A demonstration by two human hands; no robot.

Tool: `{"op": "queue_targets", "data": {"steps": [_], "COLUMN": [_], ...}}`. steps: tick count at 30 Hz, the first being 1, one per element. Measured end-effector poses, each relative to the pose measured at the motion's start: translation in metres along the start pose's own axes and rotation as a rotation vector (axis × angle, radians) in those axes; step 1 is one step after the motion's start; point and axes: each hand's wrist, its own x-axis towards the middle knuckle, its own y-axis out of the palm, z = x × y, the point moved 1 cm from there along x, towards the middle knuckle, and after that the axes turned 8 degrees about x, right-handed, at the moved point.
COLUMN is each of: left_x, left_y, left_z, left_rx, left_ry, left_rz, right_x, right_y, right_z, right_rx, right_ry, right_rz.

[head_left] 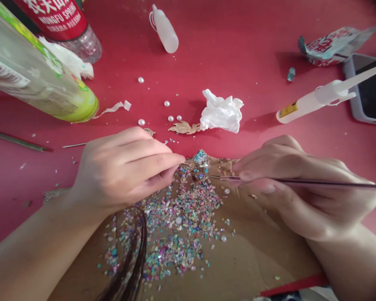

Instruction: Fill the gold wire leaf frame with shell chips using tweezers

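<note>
My left hand (130, 169) is closed, its thumb and fingertips pinching the thin end of a small ornament. This ornament (201, 161) has a gold-coloured wire edge and is set with blue and multicoloured chips; its full shape is hard to make out. From the right, my right hand (296, 184) grips slim dark tweezers (288, 182), their fine tips close to the ornament's lower right edge. Many loose coloured chips (188, 209) lie beneath and in front of both hands on brown cardboard (247, 246). A few pearl beads (223, 238) are among them.
Beyond the hands are crumpled white tissue (222, 110), a gold leaf piece (184, 127) and pearl beads (166, 103). Small glue bottles (313, 100) (166, 31) stand or lie farther out. Drink bottles (40, 71) are at left, a phone (371, 92) at right. Dark hair (134, 251) hangs in front.
</note>
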Motion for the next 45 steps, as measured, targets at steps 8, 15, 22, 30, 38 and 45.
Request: {"op": "queue_targets", "data": {"steps": [8,15,22,30,38,45], "left_x": [0.001,0.002,0.001,0.003,0.003,0.000], "left_y": [0.000,0.001,0.001,0.001,0.002,0.005], "left_z": [0.001,0.001,-0.001,-0.002,-0.002,-0.002], "left_rx": [0.020,0.020,0.028,0.042,0.050,0.066], "left_ry": [0.011,0.007,-0.006,-0.019,-0.022,-0.068], "left_rz": [0.014,0.002,0.003,-0.004,0.028,0.057], "right_x": [-0.001,-0.002,-0.001,0.000,-0.005,-0.007], "right_y": [0.003,0.005,0.008,0.009,0.011,0.017], "right_z": [-0.005,-0.017,-0.020,-0.017,-0.014,-0.016], "right_rx": [0.152,0.183,0.186,0.141,0.158,-0.019], "right_ry": [-0.019,0.038,-0.024,-0.058,-0.008,-0.126], "right_rz": [-0.128,-0.229,-0.206,-0.192,-0.090,0.096]}}
